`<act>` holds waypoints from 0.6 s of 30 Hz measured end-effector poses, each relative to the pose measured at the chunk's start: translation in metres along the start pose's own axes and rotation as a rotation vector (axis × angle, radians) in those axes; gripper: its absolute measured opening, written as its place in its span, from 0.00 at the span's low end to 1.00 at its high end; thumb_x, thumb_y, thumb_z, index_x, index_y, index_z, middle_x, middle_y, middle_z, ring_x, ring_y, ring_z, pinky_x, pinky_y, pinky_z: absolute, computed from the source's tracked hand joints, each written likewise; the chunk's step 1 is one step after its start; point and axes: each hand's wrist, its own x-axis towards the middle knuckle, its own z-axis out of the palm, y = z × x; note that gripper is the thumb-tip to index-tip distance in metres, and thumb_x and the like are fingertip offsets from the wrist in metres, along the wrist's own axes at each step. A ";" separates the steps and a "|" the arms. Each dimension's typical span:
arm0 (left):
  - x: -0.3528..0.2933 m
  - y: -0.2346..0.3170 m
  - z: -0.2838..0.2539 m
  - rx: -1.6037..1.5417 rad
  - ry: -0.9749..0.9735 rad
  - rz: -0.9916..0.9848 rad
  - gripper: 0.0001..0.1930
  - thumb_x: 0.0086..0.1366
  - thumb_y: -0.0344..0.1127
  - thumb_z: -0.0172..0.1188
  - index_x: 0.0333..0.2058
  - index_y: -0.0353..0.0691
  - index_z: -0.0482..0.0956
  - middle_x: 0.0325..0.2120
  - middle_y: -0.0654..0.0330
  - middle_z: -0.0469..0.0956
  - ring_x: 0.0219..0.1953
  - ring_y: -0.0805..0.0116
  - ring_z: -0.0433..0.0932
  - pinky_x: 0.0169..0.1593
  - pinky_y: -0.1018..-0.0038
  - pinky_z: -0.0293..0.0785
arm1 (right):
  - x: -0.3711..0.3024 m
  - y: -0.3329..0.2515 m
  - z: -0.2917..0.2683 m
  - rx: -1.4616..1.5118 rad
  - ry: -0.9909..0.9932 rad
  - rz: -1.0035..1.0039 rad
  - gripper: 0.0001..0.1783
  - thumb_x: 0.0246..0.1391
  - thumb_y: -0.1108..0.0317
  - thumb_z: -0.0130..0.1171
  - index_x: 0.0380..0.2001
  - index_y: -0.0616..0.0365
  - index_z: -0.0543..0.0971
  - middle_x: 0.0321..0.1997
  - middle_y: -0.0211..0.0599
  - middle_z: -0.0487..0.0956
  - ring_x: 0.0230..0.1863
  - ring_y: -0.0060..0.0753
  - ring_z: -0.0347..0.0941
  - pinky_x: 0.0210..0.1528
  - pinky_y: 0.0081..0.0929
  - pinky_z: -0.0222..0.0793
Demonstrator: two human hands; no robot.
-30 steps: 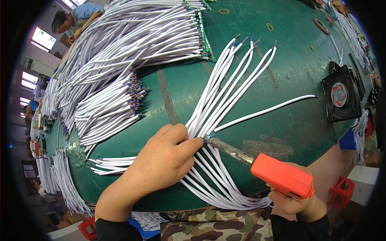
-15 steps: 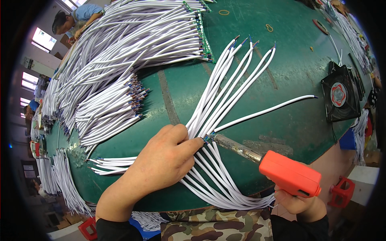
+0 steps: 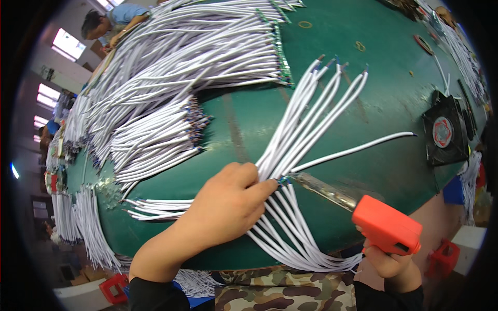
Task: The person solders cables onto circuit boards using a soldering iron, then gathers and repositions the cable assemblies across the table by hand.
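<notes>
My left hand (image 3: 225, 205) is closed, its thumb and fingers pinching a bunch of white cables (image 3: 301, 135) at a small green circuit board (image 3: 282, 180). Most of that board is hidden behind the fingers. Cables fan out from it, some toward the far side with bare coloured wire ends, others curving back toward me. One single cable (image 3: 358, 149) points off to the right. A red soldering gun (image 3: 386, 225) is gripped in my right hand (image 3: 389, 263). Its metal tip end reaches the board just beside my left thumb; whether it touches cannot be made out.
A large heap of white cables (image 3: 197, 57) with green boards lies at the far left. Nearer is a stacked cable bundle (image 3: 155, 140). A black fan (image 3: 443, 132) stands on the green table (image 3: 394, 98) at right. Rubber bands (image 3: 305, 24) lie at the back. Another person (image 3: 116, 23) sits far left.
The whole view has shifted, so the scene sits slightly further right and lower. Both hands keep their holds, and the soldering gun's tip stays at the board.
</notes>
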 end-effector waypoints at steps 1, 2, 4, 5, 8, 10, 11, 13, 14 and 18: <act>-0.002 0.003 -0.002 0.015 -0.019 -0.011 0.17 0.52 0.25 0.62 0.44 0.40 0.81 0.29 0.56 0.72 0.32 0.55 0.73 0.36 0.62 0.71 | -0.003 0.003 0.001 0.023 0.067 -0.001 0.13 0.41 0.72 0.65 0.34 0.62 0.80 0.29 0.39 0.78 0.25 0.40 0.74 0.28 0.32 0.70; -0.005 0.004 -0.005 -0.005 -0.014 -0.027 0.16 0.54 0.25 0.63 0.44 0.40 0.81 0.30 0.56 0.73 0.33 0.54 0.74 0.37 0.62 0.72 | -0.007 0.006 0.001 0.045 0.141 0.003 0.11 0.41 0.72 0.64 0.32 0.62 0.80 0.28 0.39 0.77 0.24 0.37 0.73 0.28 0.31 0.69; -0.013 0.001 -0.016 -0.015 0.009 -0.067 0.14 0.56 0.26 0.63 0.43 0.39 0.80 0.34 0.54 0.76 0.36 0.53 0.76 0.40 0.62 0.74 | -0.014 0.013 -0.008 0.062 0.093 -0.049 0.15 0.45 0.72 0.61 0.39 0.65 0.78 0.33 0.41 0.80 0.24 0.30 0.73 0.27 0.27 0.69; -0.018 -0.004 -0.021 -0.001 0.089 -0.103 0.14 0.56 0.26 0.64 0.42 0.37 0.80 0.35 0.54 0.76 0.37 0.52 0.77 0.40 0.62 0.74 | -0.019 0.017 -0.012 0.060 0.054 -0.085 0.20 0.49 0.72 0.58 0.46 0.69 0.77 0.39 0.44 0.82 0.24 0.23 0.73 0.27 0.22 0.70; -0.034 -0.037 -0.040 0.205 0.194 -0.190 0.12 0.56 0.25 0.64 0.40 0.35 0.79 0.35 0.52 0.76 0.38 0.51 0.77 0.42 0.62 0.74 | -0.026 0.021 -0.008 0.093 0.130 -0.105 0.24 0.52 0.68 0.61 0.51 0.69 0.73 0.41 0.45 0.82 0.25 0.21 0.72 0.27 0.21 0.68; -0.043 -0.060 -0.042 0.313 0.179 -0.288 0.11 0.56 0.25 0.63 0.40 0.35 0.79 0.36 0.52 0.76 0.39 0.50 0.77 0.43 0.61 0.73 | -0.027 0.020 -0.005 0.097 0.170 -0.099 0.26 0.52 0.67 0.63 0.52 0.69 0.72 0.42 0.45 0.81 0.25 0.20 0.72 0.27 0.21 0.68; -0.045 -0.068 -0.040 0.320 0.183 -0.292 0.11 0.56 0.25 0.63 0.40 0.35 0.79 0.36 0.52 0.76 0.39 0.50 0.77 0.43 0.61 0.73 | -0.028 0.018 -0.002 0.137 0.228 -0.020 0.27 0.52 0.66 0.64 0.53 0.68 0.72 0.43 0.45 0.81 0.26 0.20 0.72 0.28 0.21 0.69; -0.048 -0.077 -0.036 0.386 0.186 -0.217 0.11 0.57 0.26 0.63 0.40 0.36 0.78 0.35 0.53 0.76 0.40 0.50 0.76 0.43 0.60 0.73 | -0.026 0.014 -0.002 0.179 0.283 0.054 0.28 0.52 0.65 0.65 0.53 0.68 0.72 0.43 0.46 0.81 0.27 0.20 0.72 0.29 0.21 0.69; -0.047 -0.077 -0.035 0.398 0.180 -0.216 0.10 0.57 0.26 0.63 0.39 0.36 0.78 0.35 0.53 0.76 0.40 0.50 0.75 0.44 0.60 0.72 | -0.023 0.013 -0.003 0.161 0.233 0.003 0.27 0.52 0.66 0.65 0.53 0.67 0.72 0.44 0.45 0.81 0.27 0.21 0.72 0.30 0.21 0.70; -0.044 -0.083 -0.037 0.397 0.136 -0.247 0.08 0.58 0.26 0.63 0.37 0.37 0.77 0.34 0.53 0.75 0.40 0.50 0.75 0.44 0.60 0.72 | -0.023 0.010 -0.004 0.160 0.182 -0.040 0.27 0.51 0.67 0.64 0.53 0.67 0.72 0.44 0.45 0.81 0.28 0.22 0.73 0.33 0.22 0.71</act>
